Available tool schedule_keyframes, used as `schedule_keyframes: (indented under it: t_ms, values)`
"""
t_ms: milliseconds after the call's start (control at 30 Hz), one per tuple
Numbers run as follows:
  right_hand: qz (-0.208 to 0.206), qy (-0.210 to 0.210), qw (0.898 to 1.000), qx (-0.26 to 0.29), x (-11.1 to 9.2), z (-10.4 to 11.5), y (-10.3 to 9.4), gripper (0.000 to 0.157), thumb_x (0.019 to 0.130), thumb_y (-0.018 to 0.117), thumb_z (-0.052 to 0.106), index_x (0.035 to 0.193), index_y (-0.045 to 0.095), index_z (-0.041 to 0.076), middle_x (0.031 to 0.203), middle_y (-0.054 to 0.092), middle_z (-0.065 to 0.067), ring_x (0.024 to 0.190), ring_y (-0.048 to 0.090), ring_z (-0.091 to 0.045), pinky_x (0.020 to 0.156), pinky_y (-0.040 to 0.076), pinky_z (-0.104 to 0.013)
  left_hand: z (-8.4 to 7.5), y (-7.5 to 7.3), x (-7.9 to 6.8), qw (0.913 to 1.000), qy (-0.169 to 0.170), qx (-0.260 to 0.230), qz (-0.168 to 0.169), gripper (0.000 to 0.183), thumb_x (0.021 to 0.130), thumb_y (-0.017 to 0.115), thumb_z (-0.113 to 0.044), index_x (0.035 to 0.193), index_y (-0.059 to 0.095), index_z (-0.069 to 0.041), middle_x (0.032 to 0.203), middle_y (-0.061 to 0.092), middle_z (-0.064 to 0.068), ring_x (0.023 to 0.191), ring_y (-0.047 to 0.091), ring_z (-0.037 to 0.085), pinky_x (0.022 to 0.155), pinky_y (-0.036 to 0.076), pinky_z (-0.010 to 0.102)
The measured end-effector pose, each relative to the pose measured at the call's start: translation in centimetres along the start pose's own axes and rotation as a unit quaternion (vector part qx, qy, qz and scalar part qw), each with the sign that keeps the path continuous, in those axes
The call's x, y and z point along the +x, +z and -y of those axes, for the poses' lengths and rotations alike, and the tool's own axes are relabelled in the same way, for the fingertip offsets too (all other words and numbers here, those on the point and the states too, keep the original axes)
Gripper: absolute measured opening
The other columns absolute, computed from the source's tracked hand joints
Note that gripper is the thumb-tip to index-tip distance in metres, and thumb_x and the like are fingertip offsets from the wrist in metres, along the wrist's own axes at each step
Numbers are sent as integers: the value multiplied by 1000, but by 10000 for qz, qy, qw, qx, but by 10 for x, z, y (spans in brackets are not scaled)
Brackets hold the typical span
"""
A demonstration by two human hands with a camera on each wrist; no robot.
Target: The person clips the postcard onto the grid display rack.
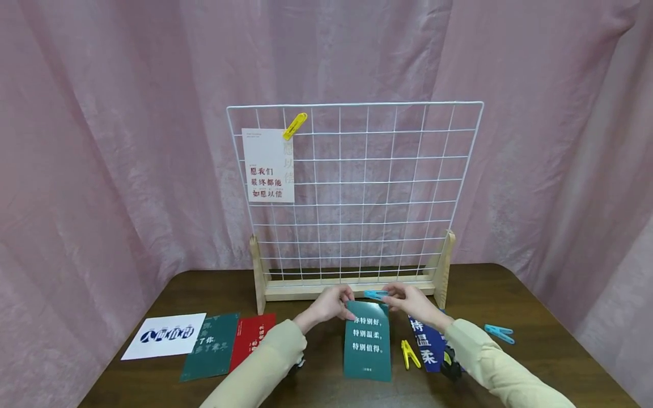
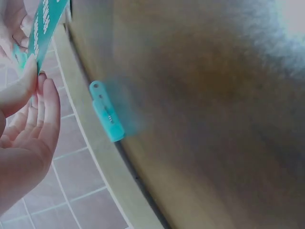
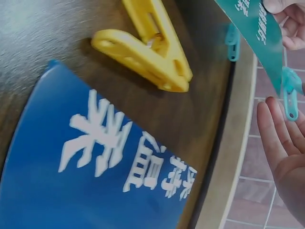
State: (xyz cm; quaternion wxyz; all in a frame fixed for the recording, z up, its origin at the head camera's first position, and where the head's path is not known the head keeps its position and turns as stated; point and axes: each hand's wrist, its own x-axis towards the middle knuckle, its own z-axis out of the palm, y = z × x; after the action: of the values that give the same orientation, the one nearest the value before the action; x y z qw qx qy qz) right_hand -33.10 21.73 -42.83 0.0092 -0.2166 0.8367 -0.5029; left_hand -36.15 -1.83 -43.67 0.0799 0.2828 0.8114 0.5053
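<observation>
My left hand [image 1: 331, 304] pinches the upper left corner of a green card with white lettering [image 1: 367, 345]. Thumb and fingers of my right hand [image 1: 414, 305] hold a light blue clothespin [image 1: 376, 294] at the card's upper right corner. The right wrist view shows this clothespin [image 3: 290, 93] right at the card's edge. Another light blue clothespin [image 2: 107, 112] lies on the table by the rack's wooden base. Below my right hand are an open-legged yellow clothespin [image 1: 410, 355] and a blue card [image 1: 427, 344], partly covered by the right forearm.
A white wire grid rack [image 1: 377, 192] stands behind the hands. A yellow clothespin [image 1: 295, 126] fixes a white card [image 1: 267, 164] at its upper left. Left on the table lie white [image 1: 163, 336], green [image 1: 211, 345] and red [image 1: 252, 337] cards; a blue clothespin [image 1: 499, 333] lies right.
</observation>
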Motion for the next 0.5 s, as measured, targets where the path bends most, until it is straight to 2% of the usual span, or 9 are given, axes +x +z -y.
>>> schedule_keyframes:
  t_ms: [267,433,500]
  values:
    - [-386,-374,9985,71,3,9,-12,32,93,51,10,114,49,-14,96,59,-21,85,59,-36,73,48,-41,-6,-14,0,9982,517,94,-277,31,67,75,8,90,57,-1,70,52,6,53,52,13,53,49,30]
    - [-713,-494,9961,-127,4,15,-24,29,94,48,6,115,49,-14,94,62,-20,84,61,-31,74,47,-42,-15,-28,0,9949,825,-30,-577,30,67,74,9,92,59,2,72,55,10,56,58,19,52,50,31]
    - [-867,-562,9942,-310,6,19,-30,29,93,50,7,115,51,-12,92,63,-18,82,62,-26,73,48,-39,-19,-35,0,9931,925,-169,-693,30,67,73,10,93,60,4,73,54,14,57,58,23,52,51,35]
